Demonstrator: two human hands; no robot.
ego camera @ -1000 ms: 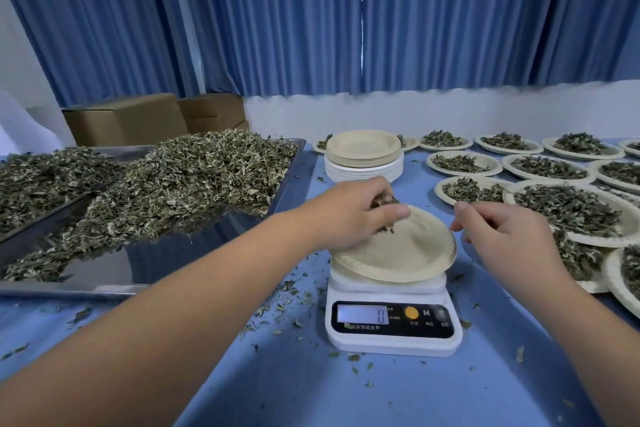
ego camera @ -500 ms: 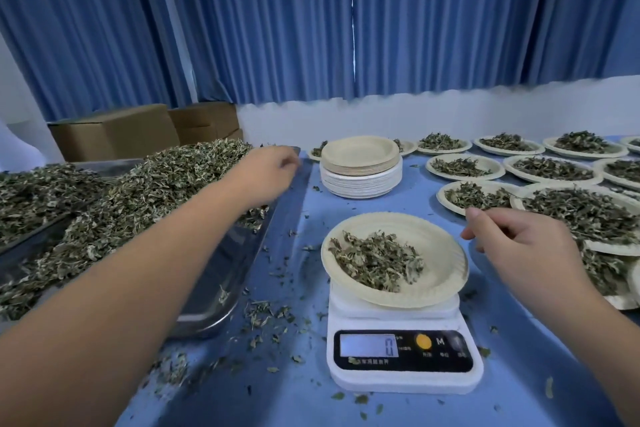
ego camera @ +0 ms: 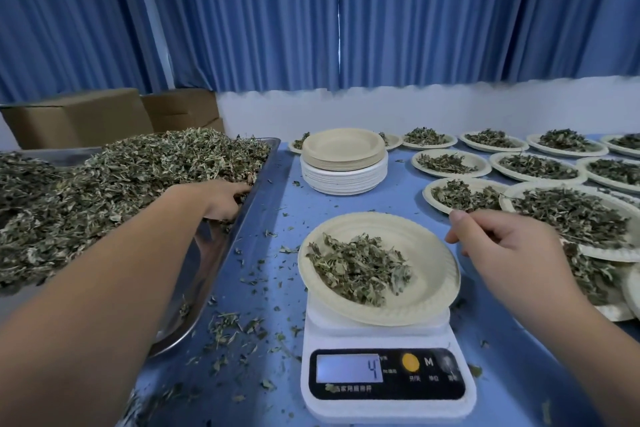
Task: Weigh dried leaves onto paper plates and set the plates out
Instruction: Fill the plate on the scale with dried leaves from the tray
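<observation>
A paper plate (ego camera: 429, 291) with a small heap of dried leaves (ego camera: 356, 269) sits on the white digital scale (ego camera: 388, 378), whose display reads 4. My left hand (ego camera: 225, 199) reaches into the big pile of dried leaves (ego camera: 114, 191) in the metal tray (ego camera: 207, 253), fingers curled into the leaves at the tray's right edge. My right hand (ego camera: 505, 243) hovers just right of the plate on the scale, fingers loosely curled, holding nothing that I can see.
A stack of unused paper plates (ego camera: 344, 159) stands behind the scale. Several plates filled with leaves (ego camera: 568, 215) cover the right side of the blue table (ego camera: 277, 340). Loose leaf bits lie between tray and scale. Cardboard boxes (ego camera: 79, 118) sit behind the tray.
My left hand dropped leaves on the plate, then went left into the tray's pile and now digs lower into it. The scale reading rose from 0 to 4. My right hand stayed put.
</observation>
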